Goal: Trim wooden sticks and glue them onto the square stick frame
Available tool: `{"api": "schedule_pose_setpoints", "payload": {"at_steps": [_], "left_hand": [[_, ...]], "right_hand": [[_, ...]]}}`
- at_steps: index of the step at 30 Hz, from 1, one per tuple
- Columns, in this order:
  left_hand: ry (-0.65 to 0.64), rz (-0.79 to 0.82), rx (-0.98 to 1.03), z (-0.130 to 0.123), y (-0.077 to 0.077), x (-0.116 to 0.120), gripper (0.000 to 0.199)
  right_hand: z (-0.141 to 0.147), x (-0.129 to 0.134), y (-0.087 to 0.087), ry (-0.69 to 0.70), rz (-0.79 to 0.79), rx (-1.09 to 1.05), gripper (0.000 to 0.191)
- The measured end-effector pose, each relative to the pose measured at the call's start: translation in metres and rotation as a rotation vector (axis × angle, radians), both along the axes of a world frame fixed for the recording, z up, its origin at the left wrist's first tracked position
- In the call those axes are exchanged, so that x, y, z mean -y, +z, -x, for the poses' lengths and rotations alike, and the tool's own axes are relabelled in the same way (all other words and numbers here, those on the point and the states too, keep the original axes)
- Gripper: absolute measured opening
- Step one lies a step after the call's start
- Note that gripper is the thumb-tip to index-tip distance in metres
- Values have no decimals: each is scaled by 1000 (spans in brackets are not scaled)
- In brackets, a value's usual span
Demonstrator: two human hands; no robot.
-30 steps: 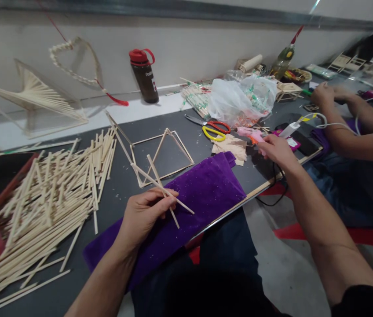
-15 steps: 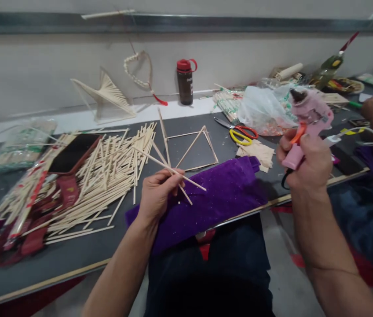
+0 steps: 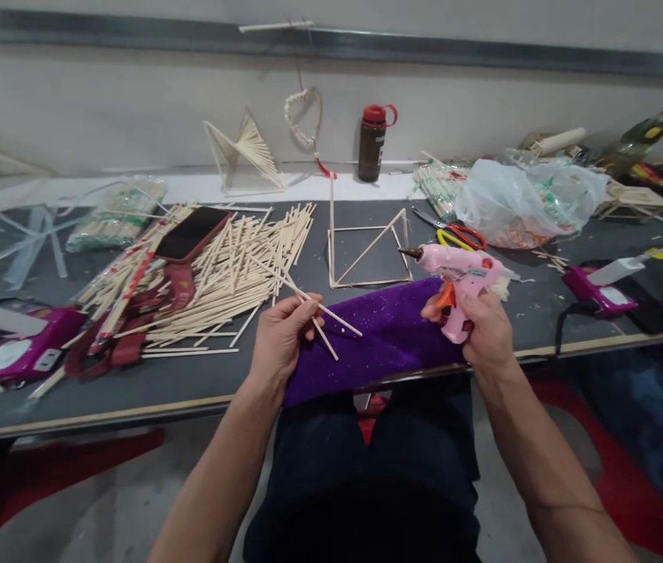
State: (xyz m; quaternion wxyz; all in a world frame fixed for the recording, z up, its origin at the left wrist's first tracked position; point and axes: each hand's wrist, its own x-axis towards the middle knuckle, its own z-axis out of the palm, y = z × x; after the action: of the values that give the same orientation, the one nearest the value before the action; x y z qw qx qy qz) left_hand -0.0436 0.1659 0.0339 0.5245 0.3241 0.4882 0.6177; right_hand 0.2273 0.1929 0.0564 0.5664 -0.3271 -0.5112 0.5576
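Note:
Between thumb and fingers, my left hand (image 3: 289, 327) pinches two thin wooden sticks (image 3: 340, 319) that cross each other. My right hand (image 3: 487, 320) grips a pink hot glue gun (image 3: 457, 267) with an orange trigger; its dark nozzle points left. Both hands are over a purple cloth (image 3: 367, 344) at the table's front edge. Just beyond the cloth stands a stick frame (image 3: 370, 283) with a square base, a diagonal and an upright stick. A large pile of loose sticks (image 3: 238, 274) lies left of my left hand.
A phone (image 3: 191, 233) rests on the stick pile. Scissors (image 3: 464, 236), a plastic bag (image 3: 519, 199) and a bottle (image 3: 370, 148) stand or lie farther back. Purple power strips (image 3: 30, 344) sit at left and right. A twisted stick model (image 3: 246, 152) leans by the wall.
My right hand has brought the glue gun left and down toward the cloth. The left hand keeps its pinch on the crossed sticks. The view has turned left.

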Motion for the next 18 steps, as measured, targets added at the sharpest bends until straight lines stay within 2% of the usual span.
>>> {"api": "schedule_pose_setpoints", "payload": {"at_steps": [5,13,15,18], "left_hand": [[-37,-2,-44,0,-2,0,22],[-33,-48,-67,-1,-4,1,20],[-35,-58,-66,-2,-2,1,20],[-30,-85,-54,-4,-3,2,21]], "right_hand": [[10,-8,-14,119,11,-4,23],[15,-8,-38,381,105,277,20],[16,-9,-39,381,100,302,20],[17,-8,-38,318,92,224,20]]}}
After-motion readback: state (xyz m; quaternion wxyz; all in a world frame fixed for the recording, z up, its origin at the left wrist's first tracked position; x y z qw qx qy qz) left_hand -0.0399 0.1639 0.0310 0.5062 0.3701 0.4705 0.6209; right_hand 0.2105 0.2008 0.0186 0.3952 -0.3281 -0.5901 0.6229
